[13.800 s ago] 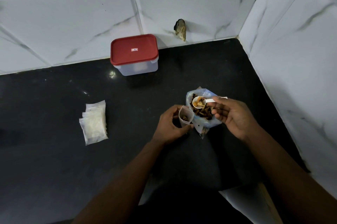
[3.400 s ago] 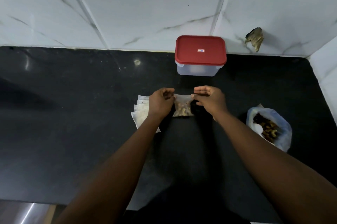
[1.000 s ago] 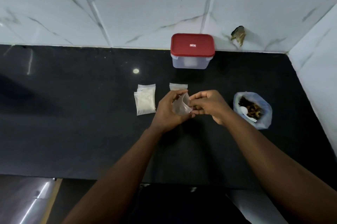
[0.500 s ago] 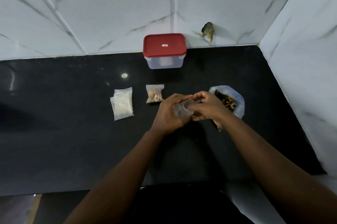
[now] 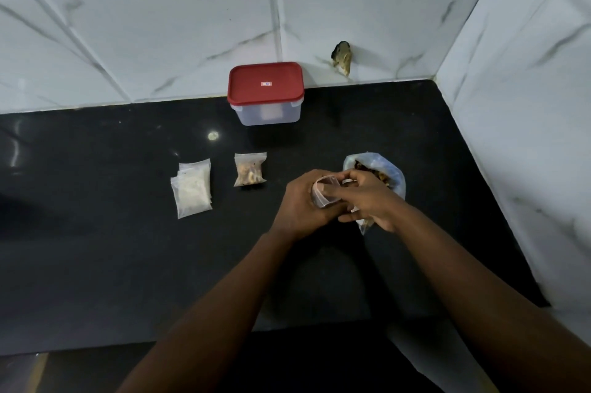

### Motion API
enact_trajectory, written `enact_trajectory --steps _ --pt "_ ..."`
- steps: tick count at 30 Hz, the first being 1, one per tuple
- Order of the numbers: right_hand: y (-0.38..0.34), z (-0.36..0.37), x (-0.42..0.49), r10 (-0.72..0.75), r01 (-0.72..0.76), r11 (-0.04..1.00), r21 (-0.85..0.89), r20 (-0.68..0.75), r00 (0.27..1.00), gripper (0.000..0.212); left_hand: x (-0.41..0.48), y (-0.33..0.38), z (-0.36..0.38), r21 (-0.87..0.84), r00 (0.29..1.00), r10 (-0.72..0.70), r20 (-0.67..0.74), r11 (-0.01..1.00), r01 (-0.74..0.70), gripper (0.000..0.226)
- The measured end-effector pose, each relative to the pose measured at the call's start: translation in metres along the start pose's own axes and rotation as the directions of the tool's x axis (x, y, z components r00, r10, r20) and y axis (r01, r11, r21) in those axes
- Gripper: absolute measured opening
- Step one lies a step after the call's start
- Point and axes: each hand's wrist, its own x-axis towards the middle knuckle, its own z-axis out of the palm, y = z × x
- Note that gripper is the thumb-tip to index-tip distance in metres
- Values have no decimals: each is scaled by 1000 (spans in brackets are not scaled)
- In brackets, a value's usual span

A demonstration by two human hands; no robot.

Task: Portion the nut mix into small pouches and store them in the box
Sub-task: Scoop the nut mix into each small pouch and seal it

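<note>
My left hand [image 5: 302, 200] and my right hand [image 5: 371, 197] together hold a small clear empty pouch [image 5: 323, 192], its mouth spread open between the fingers. Right behind my right hand sits the open plastic bag of nut mix [image 5: 382, 173]; a white spoon handle shows faintly by my fingers. A filled, sealed pouch of nuts [image 5: 249, 168] lies flat on the black counter [image 5: 96, 248]. A stack of empty pouches [image 5: 192, 189] lies further left. The clear box with a red lid [image 5: 265, 93] stands shut against the back wall.
White marble-look tiles form the back wall and the right wall [image 5: 527, 136], closing the counter's corner. A dark broken spot in the tile [image 5: 342, 55] sits just right of the box. The counter's front edge [image 5: 128, 344] runs below my forearms.
The sealed nut pouch was laid on the counter and a fresh empty pouch picked up. Since half a second ago, both hands have pulled its mouth wider; the view shifted slightly.
</note>
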Motion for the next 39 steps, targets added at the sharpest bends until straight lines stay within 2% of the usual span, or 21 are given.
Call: enact_trajectory --steps 6,10,13,15,18,20,22,24,26,29,31,35,39 --pt "4 -17 -2 -61 54 993 -105 -63 996 33 5 -3 8 49 999 -26 -36 998 28 34" --pt "2 -23 -2 -106 86 985 -149 -137 985 32 8 -1 15 60 999 -21 -25 998 22 33" --pt "-3 -31 -5 -148 125 983 -135 -180 972 26 11 -2 17 0 995 -74 -62 997 74 33" --pt "-3 -42 -5 -188 156 979 -131 -281 941 19 11 -4 15 -25 988 -129 -78 991 128 36" --pt "7 -62 -1 -312 179 923 -340 -392 865 12 10 -10 13 -47 979 -180 -90 983 177 42" --pt "14 -70 -2 -339 154 875 -459 -353 872 22 10 -12 15 -58 972 -217 -93 975 213 45" --pt "21 -73 -3 -320 140 837 -530 -265 910 34 11 -14 18 -48 964 -254 -75 967 251 47" --pt "29 -71 -3 -315 135 757 -639 -176 933 43 11 -15 22 -55 956 -287 -56 957 284 48" --pt "36 -68 0 -332 132 662 -738 -130 934 43 10 -16 26 -59 955 -293 -50 955 290 47" --pt "44 -65 2 -365 144 630 -763 -127 922 33 9 -16 32 -57 953 -303 -14 952 302 47" --pt "45 -66 3 -427 169 635 -754 -160 890 26 8 -17 34 -55 950 -311 15 949 311 48" --pt "41 -80 0 -561 195 671 -716 -318 764 19 8 -19 36 -52 941 -336 42 940 338 48" --pt "38 -92 -4 -591 175 624 -761 -313 744 18 8 -22 36 -43 937 -345 60 937 347 48"
